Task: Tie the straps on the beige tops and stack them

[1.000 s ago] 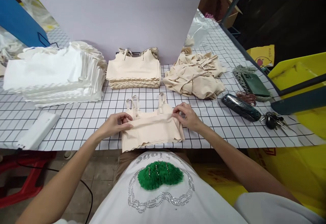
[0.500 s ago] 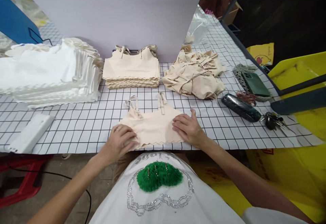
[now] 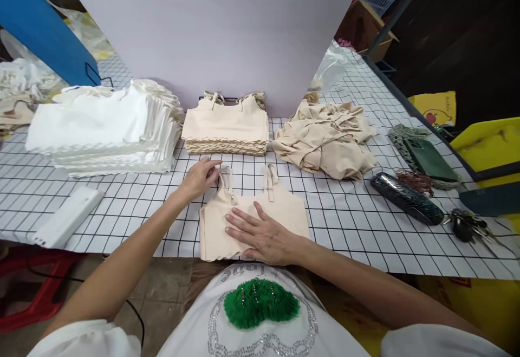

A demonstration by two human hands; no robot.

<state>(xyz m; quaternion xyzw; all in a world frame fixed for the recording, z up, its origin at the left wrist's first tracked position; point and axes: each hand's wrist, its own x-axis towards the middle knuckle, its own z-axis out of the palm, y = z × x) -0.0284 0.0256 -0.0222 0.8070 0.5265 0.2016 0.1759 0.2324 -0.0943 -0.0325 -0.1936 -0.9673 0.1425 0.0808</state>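
A beige bra top (image 3: pixel 284 213) with thin adjustable straps lies spread at the table's front edge, its wavy hem towards me. My right hand (image 3: pixel 264 236) rests flat on its middle, fingers spread. At the upper left, my left hand (image 3: pixel 200 178) has its fingers bent together at the left shoulder strap (image 3: pixel 226 179), seemingly pinching its edge. The right strap (image 3: pixel 270 181) lies loose. Behind the top sits a neat stack of folded beige tops (image 3: pixel 225 124), and to the right of that, a crumpled heap of beige tops (image 3: pixel 325 140).
A tall stack of white tops (image 3: pixel 101 124) stands on the left, with a white plastic bar (image 3: pixel 69 216) in front of it. On the right lie a dark glasses case (image 3: pixel 406 197), keys (image 3: pixel 467 226) and a green phone (image 3: pixel 433 157). A pale upright panel (image 3: pixel 211 26) closes off the back.
My left hand has moved from the top's lower left up to its left strap. My right hand has slid from the right side onto the middle. The fabric now lies flatter.
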